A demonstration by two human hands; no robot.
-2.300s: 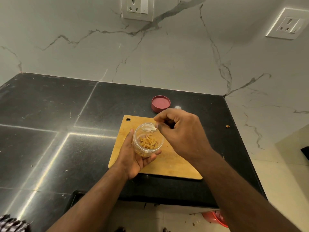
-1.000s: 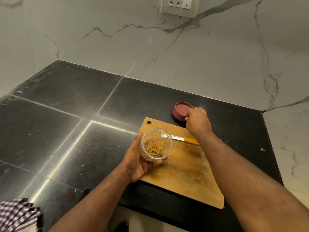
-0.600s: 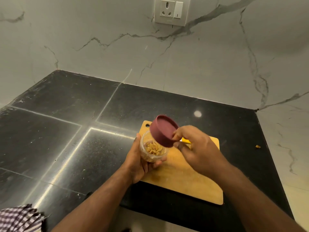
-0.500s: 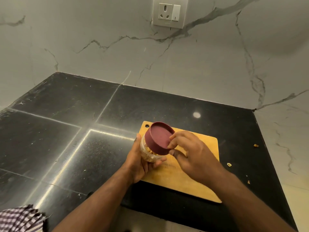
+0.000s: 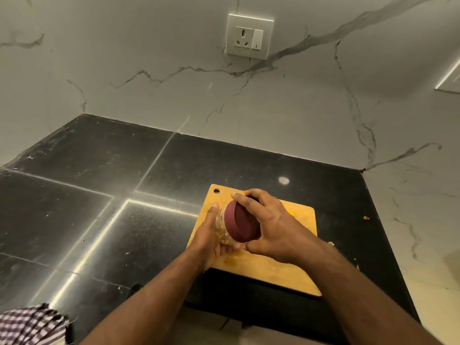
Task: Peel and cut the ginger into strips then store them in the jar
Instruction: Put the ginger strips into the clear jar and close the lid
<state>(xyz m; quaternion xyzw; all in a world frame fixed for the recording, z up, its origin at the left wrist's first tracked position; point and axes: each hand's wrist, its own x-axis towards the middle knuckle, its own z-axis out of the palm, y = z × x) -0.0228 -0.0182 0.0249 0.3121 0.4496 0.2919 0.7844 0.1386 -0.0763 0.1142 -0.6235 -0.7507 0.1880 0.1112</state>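
Counter (image 5: 99, 195): black stone. Cutting board (image 5: 273, 267): wooden, lying on counter. Jar (image 5: 222, 231): clear, tilted above board, ginger strips (image 5: 221, 239) inside, left hand (image 5: 209, 241) grip wrapped round. Lid (image 5: 240, 224): maroon, on jar mouth, right hand (image 5: 276, 227) grip clasped round it.

Jar (image 5: 222, 231) with lid (image 5: 241, 226) held over cutting board (image 5: 271, 270) on counter (image 5: 99, 195), wall socket (image 5: 250, 36) behind, cloth (image 5: 29, 324) near-left.

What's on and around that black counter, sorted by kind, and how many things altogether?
Jars: 1
Lids: 1
Cutting boards: 1
Wall sockets: 1
Checked cloths: 1
Hands: 2, left and right
Total: 7
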